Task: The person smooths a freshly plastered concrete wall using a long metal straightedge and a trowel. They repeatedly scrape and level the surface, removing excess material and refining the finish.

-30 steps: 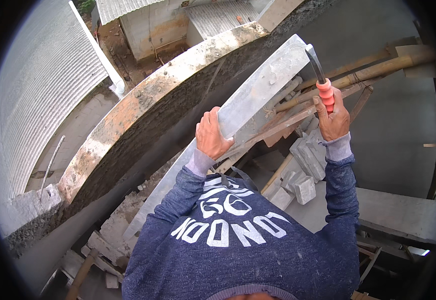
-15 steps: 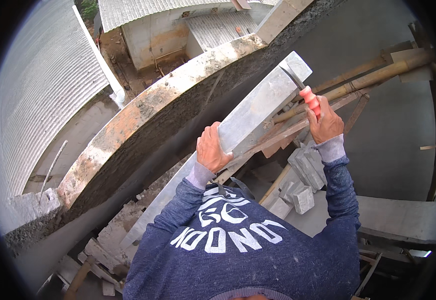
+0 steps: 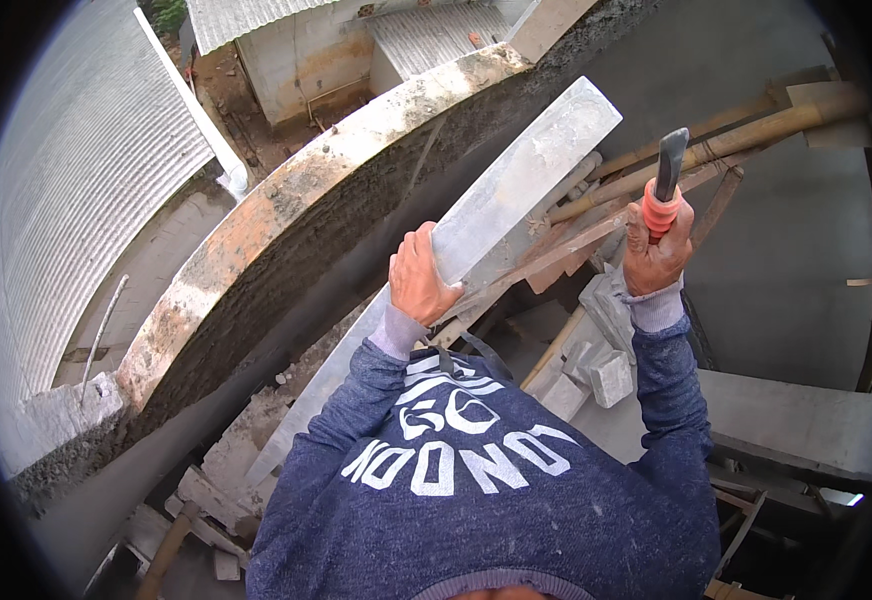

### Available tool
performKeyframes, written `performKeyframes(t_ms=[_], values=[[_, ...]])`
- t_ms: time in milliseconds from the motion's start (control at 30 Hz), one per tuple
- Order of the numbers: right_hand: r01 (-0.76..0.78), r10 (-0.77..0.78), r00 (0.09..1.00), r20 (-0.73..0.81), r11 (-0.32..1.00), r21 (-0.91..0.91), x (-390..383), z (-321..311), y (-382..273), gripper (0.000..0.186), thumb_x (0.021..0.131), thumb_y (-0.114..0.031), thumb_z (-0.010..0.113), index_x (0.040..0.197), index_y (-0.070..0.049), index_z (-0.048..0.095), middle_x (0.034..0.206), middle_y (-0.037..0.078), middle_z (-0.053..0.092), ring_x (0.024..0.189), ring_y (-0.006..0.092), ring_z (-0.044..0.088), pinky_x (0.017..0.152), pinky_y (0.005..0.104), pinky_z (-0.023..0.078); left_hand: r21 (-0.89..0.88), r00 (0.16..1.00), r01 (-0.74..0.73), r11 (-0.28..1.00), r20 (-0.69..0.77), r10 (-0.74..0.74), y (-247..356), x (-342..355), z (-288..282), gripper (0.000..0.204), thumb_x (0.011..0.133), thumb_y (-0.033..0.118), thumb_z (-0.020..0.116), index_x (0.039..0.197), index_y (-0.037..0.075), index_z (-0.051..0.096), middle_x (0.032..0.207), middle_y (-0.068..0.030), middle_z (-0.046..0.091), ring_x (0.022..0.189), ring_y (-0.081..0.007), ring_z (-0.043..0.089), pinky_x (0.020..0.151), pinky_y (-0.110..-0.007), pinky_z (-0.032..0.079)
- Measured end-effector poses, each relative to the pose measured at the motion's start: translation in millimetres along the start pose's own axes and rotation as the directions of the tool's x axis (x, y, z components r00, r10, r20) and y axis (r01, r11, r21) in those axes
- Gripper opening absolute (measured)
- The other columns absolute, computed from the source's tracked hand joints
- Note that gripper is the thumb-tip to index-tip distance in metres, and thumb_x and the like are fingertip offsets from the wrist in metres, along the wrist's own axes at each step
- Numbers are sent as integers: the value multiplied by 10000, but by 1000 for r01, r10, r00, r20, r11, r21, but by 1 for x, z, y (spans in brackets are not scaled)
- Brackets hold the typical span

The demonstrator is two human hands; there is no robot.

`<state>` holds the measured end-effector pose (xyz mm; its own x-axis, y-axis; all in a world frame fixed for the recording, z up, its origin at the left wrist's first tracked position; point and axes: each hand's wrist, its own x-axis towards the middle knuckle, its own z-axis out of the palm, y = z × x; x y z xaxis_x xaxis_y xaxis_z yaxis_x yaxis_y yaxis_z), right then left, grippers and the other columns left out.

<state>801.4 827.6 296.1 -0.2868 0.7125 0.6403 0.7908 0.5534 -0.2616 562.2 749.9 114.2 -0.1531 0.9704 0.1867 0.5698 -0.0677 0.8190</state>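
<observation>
A long, flat-sided pale grey bar (image 3: 531,165), like a metal screed bar, slants from the lower left up to the upper right in front of me. My left hand (image 3: 421,275) grips it around its middle, with the fingers over the far edge and the thumb on the near side. In my right hand (image 3: 656,258) is a tool with a ribbed red handle (image 3: 660,214) and a narrow dark metal blade (image 3: 670,165). The blade points up, apart from the bar's right side. Exactly what kind of tool it is, I cannot tell.
Beyond the bar curves a rough concrete wall edge (image 3: 246,235), with a corrugated roof (image 3: 106,190) lower outside it. Bamboo poles (image 3: 726,150) and planks (image 3: 596,240) lie on the right. Grey blocks (image 3: 601,365) are stacked beside my right forearm.
My right hand has drawn the tool off the bar's far end, slightly right and down, and turned its blade upward. My left hand keeps its grip on the bar.
</observation>
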Motion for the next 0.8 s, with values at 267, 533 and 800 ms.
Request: performKeyframes(t_ms=[267,533,800], values=[[18,22,973,228,986,-169,-4,-7,-4,436,852,-147,741,1240,-91,550,1088,137,687,910,352,702,720,386,573,1,1000,19,1000,13,-19,-2,5,2,858,565,164,836,1314,66,429,1096,-148,507,1052,-353,538,865,-442,414],[65,141,867,478,919,-390,-6,1,14,440,874,-135,714,1268,-63,532,1105,146,678,939,348,696,780,401,566,-8,1000,15,1000,15,-15,-12,-1,0,865,564,159,826,1325,69,426,1109,-148,509,1064,-351,539,873,-438,414],[122,-22,941,337,952,-280,-20,9,17,441,818,-116,749,1214,-101,556,991,106,665,819,356,684,679,405,563,-1,1000,6,1000,6,-6,-12,2,-3,878,563,171,831,1332,61,422,1112,-152,511,1066,-354,537,876,-437,412]])
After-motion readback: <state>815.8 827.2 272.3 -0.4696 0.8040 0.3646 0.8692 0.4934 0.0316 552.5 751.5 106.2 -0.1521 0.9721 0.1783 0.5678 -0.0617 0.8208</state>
